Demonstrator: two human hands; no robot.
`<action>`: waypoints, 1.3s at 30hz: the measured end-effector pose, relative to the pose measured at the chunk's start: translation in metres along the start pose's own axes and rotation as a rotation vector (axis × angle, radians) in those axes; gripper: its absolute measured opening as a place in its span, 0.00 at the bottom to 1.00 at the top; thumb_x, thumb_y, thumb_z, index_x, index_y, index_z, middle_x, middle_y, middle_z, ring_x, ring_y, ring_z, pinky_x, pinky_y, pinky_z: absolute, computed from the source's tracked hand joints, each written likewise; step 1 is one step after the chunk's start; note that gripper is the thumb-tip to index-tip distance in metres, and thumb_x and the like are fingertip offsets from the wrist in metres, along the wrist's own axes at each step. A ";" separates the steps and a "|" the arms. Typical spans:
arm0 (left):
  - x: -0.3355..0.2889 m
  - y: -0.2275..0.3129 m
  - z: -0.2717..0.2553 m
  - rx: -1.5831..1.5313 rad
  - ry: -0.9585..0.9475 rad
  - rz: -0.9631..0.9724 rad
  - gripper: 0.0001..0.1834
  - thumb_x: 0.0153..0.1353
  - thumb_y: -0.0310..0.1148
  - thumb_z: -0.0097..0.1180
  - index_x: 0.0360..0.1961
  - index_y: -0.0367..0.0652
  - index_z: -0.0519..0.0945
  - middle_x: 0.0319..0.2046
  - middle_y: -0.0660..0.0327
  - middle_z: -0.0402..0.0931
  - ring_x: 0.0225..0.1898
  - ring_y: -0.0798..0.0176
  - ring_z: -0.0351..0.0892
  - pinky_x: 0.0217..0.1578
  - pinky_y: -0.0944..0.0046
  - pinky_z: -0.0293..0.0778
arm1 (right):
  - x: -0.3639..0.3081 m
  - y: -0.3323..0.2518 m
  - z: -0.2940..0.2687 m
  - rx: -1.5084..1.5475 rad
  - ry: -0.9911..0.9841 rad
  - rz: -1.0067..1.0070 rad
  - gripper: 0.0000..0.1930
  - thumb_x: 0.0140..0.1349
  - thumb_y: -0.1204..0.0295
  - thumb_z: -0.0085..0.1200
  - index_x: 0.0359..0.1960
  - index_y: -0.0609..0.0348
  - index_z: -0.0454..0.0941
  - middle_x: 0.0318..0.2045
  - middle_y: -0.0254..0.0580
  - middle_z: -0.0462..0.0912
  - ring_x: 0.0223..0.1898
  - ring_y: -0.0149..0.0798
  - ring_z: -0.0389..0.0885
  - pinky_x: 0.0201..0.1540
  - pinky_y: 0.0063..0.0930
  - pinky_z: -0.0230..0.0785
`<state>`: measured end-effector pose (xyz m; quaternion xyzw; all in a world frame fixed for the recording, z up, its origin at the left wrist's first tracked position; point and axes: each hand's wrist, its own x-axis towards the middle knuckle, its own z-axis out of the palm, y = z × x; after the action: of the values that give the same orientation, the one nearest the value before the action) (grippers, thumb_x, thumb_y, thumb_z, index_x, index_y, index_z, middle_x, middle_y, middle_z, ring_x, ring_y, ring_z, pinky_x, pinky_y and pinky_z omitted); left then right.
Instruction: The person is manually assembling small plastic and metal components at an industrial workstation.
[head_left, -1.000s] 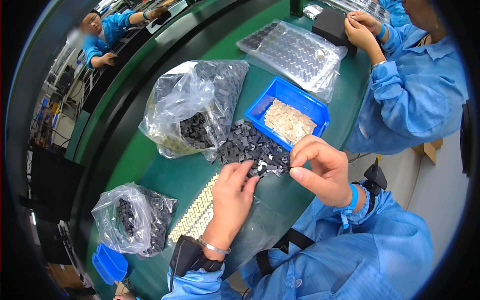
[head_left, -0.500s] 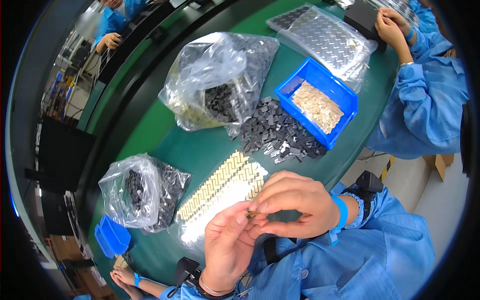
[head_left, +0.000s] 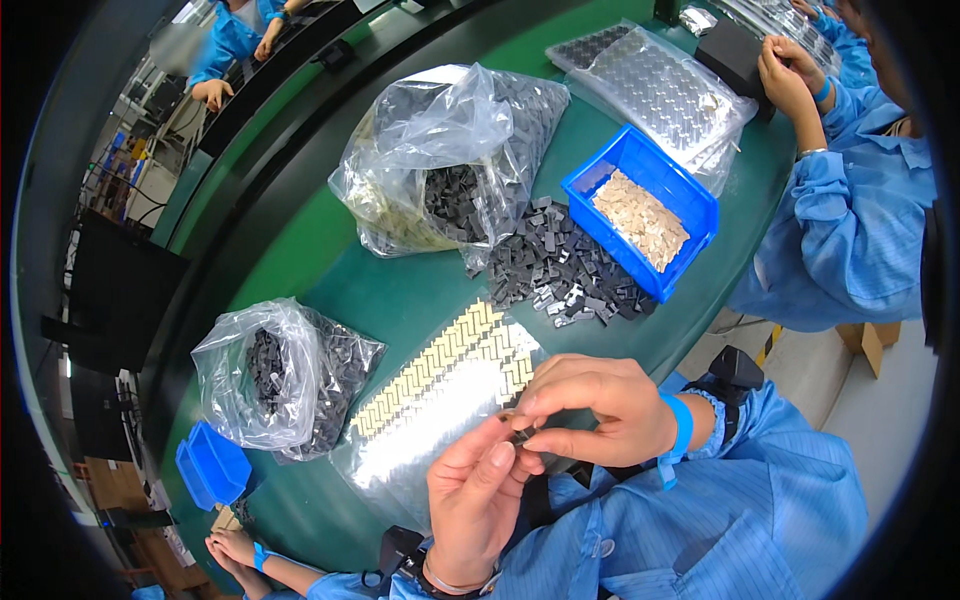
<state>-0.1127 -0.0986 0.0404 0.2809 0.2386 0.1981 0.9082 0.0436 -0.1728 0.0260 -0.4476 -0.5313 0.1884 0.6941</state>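
My left hand is closed in a pinch on a small black piece, just in front of my body. From the other side, my right hand pinches at the same piece with thumb and fingertips. The fingers cover most of it, so its full shape is hidden. Beyond my hands lies a clear plastic sheet bearing rows of small cream-coloured pieces. A loose pile of small black pieces lies farther off, next to a blue bin holding thin tan chips.
A large clear bag of black pieces stands behind the pile; a smaller bag sits left, near a small blue bin. Patterned sheets in plastic and a black box are far right. Co-workers sit at the green table.
Both hands have shifted slightly to the right, still pinching together. More of the black piece shows between the fingertips. The view has tilted a little; a co-worker at top left has moved their hands.
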 end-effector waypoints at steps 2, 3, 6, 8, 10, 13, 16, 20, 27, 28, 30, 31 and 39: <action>0.002 -0.002 -0.006 -0.003 0.005 0.018 0.14 0.60 0.22 0.47 0.48 0.34 0.72 0.43 0.50 0.75 0.41 0.60 0.76 0.43 0.64 0.74 | 0.002 0.001 0.000 -0.038 -0.020 -0.078 0.18 0.47 0.80 0.62 0.42 0.65 0.73 0.32 0.48 0.79 0.33 0.43 0.79 0.35 0.31 0.71; 0.003 -0.002 -0.007 -0.004 0.014 0.034 0.14 0.59 0.20 0.48 0.47 0.34 0.72 0.43 0.50 0.75 0.42 0.60 0.76 0.43 0.64 0.73 | 0.003 0.001 0.000 -0.042 -0.011 -0.087 0.19 0.47 0.80 0.63 0.42 0.65 0.73 0.32 0.48 0.79 0.33 0.43 0.79 0.35 0.31 0.71; 0.004 -0.003 0.002 -0.022 0.066 0.098 0.13 0.58 0.18 0.49 0.45 0.33 0.73 0.42 0.50 0.76 0.42 0.60 0.77 0.44 0.64 0.74 | 0.005 0.000 0.004 -0.042 -0.006 -0.084 0.20 0.46 0.80 0.64 0.42 0.64 0.72 0.32 0.47 0.80 0.33 0.43 0.79 0.35 0.32 0.71; 0.005 -0.005 0.000 -0.011 0.075 0.136 0.12 0.56 0.17 0.50 0.43 0.32 0.73 0.40 0.50 0.76 0.41 0.60 0.77 0.43 0.64 0.74 | 0.005 0.001 0.004 -0.042 -0.003 -0.067 0.20 0.45 0.80 0.64 0.42 0.63 0.72 0.32 0.46 0.80 0.33 0.43 0.79 0.35 0.32 0.71; 0.005 -0.007 -0.006 -0.002 0.084 0.175 0.11 0.55 0.16 0.51 0.42 0.31 0.73 0.39 0.50 0.77 0.40 0.60 0.78 0.42 0.65 0.74 | 0.005 0.002 0.004 -0.128 -0.037 -0.125 0.20 0.46 0.81 0.64 0.43 0.62 0.72 0.32 0.45 0.80 0.34 0.42 0.78 0.36 0.32 0.70; 0.002 -0.009 -0.011 0.245 0.099 0.327 0.12 0.53 0.15 0.54 0.41 0.28 0.73 0.37 0.49 0.77 0.39 0.60 0.78 0.42 0.65 0.75 | 0.009 -0.001 0.005 -0.240 -0.066 -0.196 0.18 0.46 0.79 0.62 0.42 0.62 0.75 0.33 0.41 0.80 0.34 0.40 0.78 0.37 0.29 0.70; -0.003 -0.005 -0.002 0.582 0.208 0.477 0.13 0.51 0.15 0.55 0.40 0.26 0.73 0.36 0.49 0.78 0.39 0.60 0.78 0.42 0.64 0.75 | 0.007 0.002 0.007 -0.193 -0.036 -0.194 0.18 0.47 0.80 0.61 0.42 0.62 0.75 0.33 0.41 0.80 0.33 0.40 0.78 0.36 0.29 0.70; -0.002 0.000 -0.003 0.416 0.107 0.310 0.16 0.53 0.16 0.53 0.45 0.27 0.72 0.40 0.47 0.76 0.40 0.57 0.78 0.43 0.61 0.75 | 0.006 0.003 0.005 -0.058 -0.005 -0.113 0.18 0.48 0.81 0.59 0.43 0.63 0.74 0.33 0.43 0.80 0.33 0.41 0.78 0.34 0.29 0.71; -0.002 -0.006 -0.022 0.054 -0.082 -0.023 0.18 0.57 0.19 0.50 0.50 0.31 0.71 0.44 0.44 0.74 0.38 0.54 0.79 0.41 0.58 0.77 | 0.008 0.002 -0.009 0.036 -0.137 -0.110 0.20 0.48 0.82 0.59 0.45 0.66 0.71 0.33 0.46 0.80 0.33 0.43 0.78 0.34 0.31 0.71; -0.002 -0.006 -0.022 0.074 -0.075 -0.040 0.17 0.57 0.19 0.50 0.49 0.32 0.72 0.43 0.44 0.74 0.38 0.54 0.79 0.40 0.58 0.77 | 0.008 0.001 -0.010 0.033 -0.157 -0.098 0.22 0.47 0.83 0.62 0.46 0.64 0.71 0.34 0.46 0.80 0.32 0.44 0.78 0.33 0.31 0.72; -0.003 -0.009 -0.020 0.078 -0.074 0.010 0.16 0.57 0.19 0.50 0.48 0.32 0.73 0.43 0.44 0.75 0.37 0.55 0.79 0.40 0.59 0.77 | 0.007 0.001 -0.011 0.030 -0.145 -0.090 0.21 0.47 0.83 0.62 0.45 0.64 0.72 0.34 0.45 0.80 0.33 0.43 0.78 0.33 0.30 0.71; -0.002 -0.010 -0.018 0.083 -0.072 0.066 0.15 0.57 0.19 0.50 0.47 0.32 0.74 0.43 0.44 0.75 0.37 0.55 0.79 0.39 0.60 0.77 | 0.007 0.002 -0.011 0.031 -0.137 -0.086 0.21 0.47 0.83 0.62 0.45 0.64 0.72 0.34 0.45 0.80 0.33 0.43 0.78 0.33 0.30 0.71; 0.003 -0.013 -0.001 0.159 0.074 0.146 0.15 0.56 0.18 0.52 0.46 0.33 0.75 0.40 0.47 0.76 0.34 0.58 0.79 0.36 0.64 0.76 | 0.002 0.001 -0.005 -0.139 -0.099 -0.112 0.18 0.49 0.82 0.60 0.43 0.64 0.73 0.35 0.46 0.80 0.35 0.42 0.78 0.37 0.33 0.71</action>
<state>-0.1075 -0.1064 0.0305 0.3611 0.2657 0.2544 0.8569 0.0491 -0.1726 0.0260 -0.4545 -0.6010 0.1337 0.6437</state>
